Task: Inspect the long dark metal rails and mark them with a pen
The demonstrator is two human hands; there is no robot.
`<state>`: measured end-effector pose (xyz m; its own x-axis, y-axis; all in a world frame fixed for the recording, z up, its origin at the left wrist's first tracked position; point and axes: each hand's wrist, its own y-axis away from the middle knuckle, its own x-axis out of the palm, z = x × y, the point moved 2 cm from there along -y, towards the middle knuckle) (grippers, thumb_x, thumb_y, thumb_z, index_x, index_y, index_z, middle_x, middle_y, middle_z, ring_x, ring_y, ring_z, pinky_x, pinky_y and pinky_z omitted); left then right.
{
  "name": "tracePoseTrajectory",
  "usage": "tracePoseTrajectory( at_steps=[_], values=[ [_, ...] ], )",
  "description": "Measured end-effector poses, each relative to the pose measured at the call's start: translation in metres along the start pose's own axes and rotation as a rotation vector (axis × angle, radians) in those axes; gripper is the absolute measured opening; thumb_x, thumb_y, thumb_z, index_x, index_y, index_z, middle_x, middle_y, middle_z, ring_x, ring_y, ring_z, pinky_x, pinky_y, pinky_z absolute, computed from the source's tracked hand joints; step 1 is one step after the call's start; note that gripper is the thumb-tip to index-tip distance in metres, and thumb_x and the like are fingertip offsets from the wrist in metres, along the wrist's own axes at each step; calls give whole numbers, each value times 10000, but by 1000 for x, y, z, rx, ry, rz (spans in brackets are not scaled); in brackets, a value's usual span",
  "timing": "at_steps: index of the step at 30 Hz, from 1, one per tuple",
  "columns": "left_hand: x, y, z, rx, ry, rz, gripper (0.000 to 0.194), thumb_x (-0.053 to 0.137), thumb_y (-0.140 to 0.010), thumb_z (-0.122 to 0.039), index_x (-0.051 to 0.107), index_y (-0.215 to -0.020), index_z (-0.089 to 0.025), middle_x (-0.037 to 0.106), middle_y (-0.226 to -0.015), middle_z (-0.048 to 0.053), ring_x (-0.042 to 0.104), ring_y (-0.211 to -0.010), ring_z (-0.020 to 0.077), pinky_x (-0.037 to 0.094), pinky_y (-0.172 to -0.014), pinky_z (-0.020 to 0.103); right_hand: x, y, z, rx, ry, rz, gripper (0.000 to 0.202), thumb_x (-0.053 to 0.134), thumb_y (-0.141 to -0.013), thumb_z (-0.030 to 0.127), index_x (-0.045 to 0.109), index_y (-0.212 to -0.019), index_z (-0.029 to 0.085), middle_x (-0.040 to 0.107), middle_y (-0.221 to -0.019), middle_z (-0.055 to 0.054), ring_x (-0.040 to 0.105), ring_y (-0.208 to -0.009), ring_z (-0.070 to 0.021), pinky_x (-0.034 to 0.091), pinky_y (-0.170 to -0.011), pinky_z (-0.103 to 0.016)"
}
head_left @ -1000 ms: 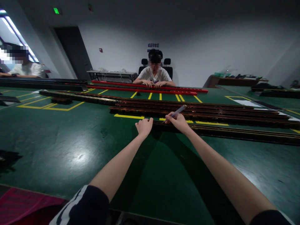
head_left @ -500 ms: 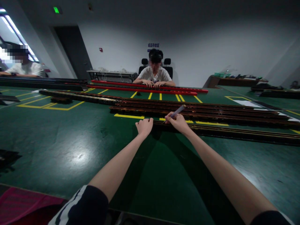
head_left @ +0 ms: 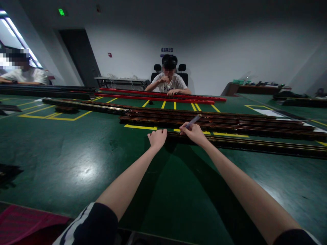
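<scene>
My left hand (head_left: 157,139) is closed around the left end of a long dark strip (head_left: 255,144) with thin gold-coloured edges. That strip lies across the green table and runs off to the right. A slim pen (head_left: 193,121) with a pale translucent barrel is pinched in my right hand (head_left: 192,132). It slants up to the right, and its fine tip points down at the strip just right of my left hand. My fingers partly hide the strip's end, and whether the tip touches it I cannot tell.
Just beyond lies a bundle of similar dark strips (head_left: 230,121). Red slotted rails (head_left: 184,99) lie farther back, before a seated person (head_left: 176,81). Another person (head_left: 28,75) sits at far left. Yellow tape lines mark the green table (head_left: 63,146). A dark object (head_left: 9,173) is at the left edge.
My hands, the pen and the strip hold nearly the same place. Across the table, the seated person has raised one hand from the red rails toward the face.
</scene>
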<state>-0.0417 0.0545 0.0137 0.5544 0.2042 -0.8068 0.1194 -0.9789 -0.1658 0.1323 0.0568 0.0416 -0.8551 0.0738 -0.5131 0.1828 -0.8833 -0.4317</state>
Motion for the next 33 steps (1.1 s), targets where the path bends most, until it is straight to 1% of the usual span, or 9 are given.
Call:
tracePoseTrajectory(
  at_steps=[12, 17, 23, 28, 31, 33],
  values=[
    [4, -1, 4, 26, 55, -13, 463, 281, -922, -389, 594, -637, -199, 701, -790, 61, 627, -769, 202, 384, -959, 450, -2, 0, 2, -14, -18, -10, 175, 574, -808, 330, 607, -709, 189, 703, -625, -31, 675, -629, -180, 502, -645, -284],
    [2, 0, 2, 27, 56, 6, 453, 287, -925, -378, 600, -656, -192, 695, -797, 64, 626, -780, 199, 379, -965, 440, -1, 0, 0, -1, -19, -4, 184, 573, -809, 345, 608, -719, 187, 705, -638, -38, 679, -644, -186, 506, -661, -296],
    [2, 1, 2, 26, 43, 1, 456, 286, -929, -375, 620, -675, -195, 696, -796, 61, 630, -795, 206, 380, -960, 444, -2, 0, -1, 1, -42, 5, 190, 575, -804, 351, 609, -715, 186, 706, -639, -40, 677, -642, -188, 511, -663, -301],
    [1, 2, -2, 22, -12, -8, 448, 270, -939, -362, 628, -737, -183, 701, -857, 89, 632, -852, 230, 382, -954, 457, -4, 0, -4, 27, -45, -9, 207, 578, -803, 365, 609, -700, 188, 703, -630, -38, 674, -636, -189, 512, -667, -305],
    [0, 4, -4, 26, -37, -52, 394, 277, -945, -342, 619, -844, -175, 696, -902, 105, 622, -913, 252, 393, -938, 464, -6, 0, -7, 45, -43, -20, 210, 578, -805, 366, 610, -695, 189, 701, -622, -38, 676, -638, -192, 514, -682, -311],
    [0, 5, -6, 51, -38, -104, 340, 300, -944, -332, 600, -915, -175, 683, -971, 112, 600, -970, 260, 406, -921, 451, -8, 0, -7, 54, -45, -23, 213, 575, -807, 368, 611, -697, 189, 703, -625, -39, 677, -641, -193, 515, -690, -315]
  ],
)
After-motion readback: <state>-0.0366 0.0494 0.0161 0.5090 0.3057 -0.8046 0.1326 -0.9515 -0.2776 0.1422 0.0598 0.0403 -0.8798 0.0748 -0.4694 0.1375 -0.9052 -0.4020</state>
